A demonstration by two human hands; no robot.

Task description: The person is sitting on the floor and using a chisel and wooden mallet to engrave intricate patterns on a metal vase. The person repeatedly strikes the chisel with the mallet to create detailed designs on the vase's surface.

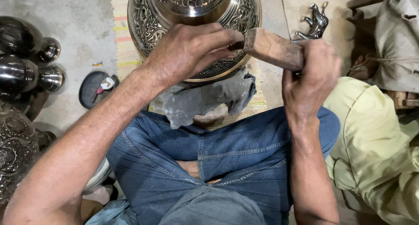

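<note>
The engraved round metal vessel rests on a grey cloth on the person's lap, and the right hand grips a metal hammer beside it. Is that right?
Not quite. In the head view the right hand grips a brown wooden block, not a metal hammer. The engraved round metal vessel does rest on the grey cloth.

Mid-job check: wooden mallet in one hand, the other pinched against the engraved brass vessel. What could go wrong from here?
1. The left hand pinches something thin, mostly hidden, against the engraved brass vessel, right beside the wooden mallet head. A stray blow could hit those fingers.
2. The vessel rests tilted on a loose grey cloth over the lap; it may roll or slip.
3. The right hand looks motion-blurred, so aim may drift and mar the pattern.
</note>
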